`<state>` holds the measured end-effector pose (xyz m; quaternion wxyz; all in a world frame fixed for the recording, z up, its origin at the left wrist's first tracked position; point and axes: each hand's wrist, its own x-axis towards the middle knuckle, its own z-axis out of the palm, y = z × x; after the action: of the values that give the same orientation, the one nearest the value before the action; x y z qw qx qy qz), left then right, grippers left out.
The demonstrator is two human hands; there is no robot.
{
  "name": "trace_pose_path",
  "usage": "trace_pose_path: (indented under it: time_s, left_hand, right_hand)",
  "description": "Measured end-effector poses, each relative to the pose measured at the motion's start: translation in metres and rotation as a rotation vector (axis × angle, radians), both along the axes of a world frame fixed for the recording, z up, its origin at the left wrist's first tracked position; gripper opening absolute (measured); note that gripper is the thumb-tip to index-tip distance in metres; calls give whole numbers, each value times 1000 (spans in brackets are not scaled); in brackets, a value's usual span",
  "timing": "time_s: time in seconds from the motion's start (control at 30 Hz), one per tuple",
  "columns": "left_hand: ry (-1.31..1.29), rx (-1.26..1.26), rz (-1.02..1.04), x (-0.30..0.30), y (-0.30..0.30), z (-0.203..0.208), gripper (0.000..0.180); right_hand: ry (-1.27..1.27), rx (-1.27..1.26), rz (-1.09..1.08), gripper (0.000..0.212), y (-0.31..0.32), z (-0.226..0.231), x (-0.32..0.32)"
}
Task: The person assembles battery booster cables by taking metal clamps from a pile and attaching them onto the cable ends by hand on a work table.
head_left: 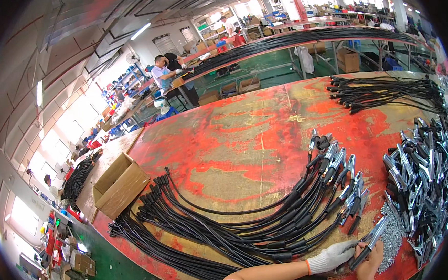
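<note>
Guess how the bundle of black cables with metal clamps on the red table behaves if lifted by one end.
The black cables lie in loose curves, so they would probably sag and trail, not stay stiff. The metal clamps at one end likely make that end heavier. Many strands overlap, so lifting one may drag its neighbours. The left hand wears a glove, the right hand is bare.

Worktop [254, 133]: red paint worn through in rough patches, matt. Cables [229, 227]: black rubbery sheath, slight sheen. Clamps [423, 174]: bright plated metal, glossy; same finish on the clamp [369, 241] held in the bare right hand [369, 267]. Left hand [333, 256]: white knit cloth glove. Screw pile [392, 235]: shiny metal. Box [120, 185]: plain brown cardboard, matt.
</note>
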<state>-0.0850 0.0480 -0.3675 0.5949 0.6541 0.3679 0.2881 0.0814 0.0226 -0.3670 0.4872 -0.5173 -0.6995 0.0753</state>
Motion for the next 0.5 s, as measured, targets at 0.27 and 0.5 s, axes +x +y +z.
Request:
trace_pose_path:
  time_s: [0.27,0.5]
  left_hand:
    - [-19,-60,-3,-1,1,0,44]
    - [-19,0,-14,-2,4,4,43]
  right_hand:
    - [73,-61,-38,17,1,7,-6]
    - [34,-65,-50,20,2,10,-6]
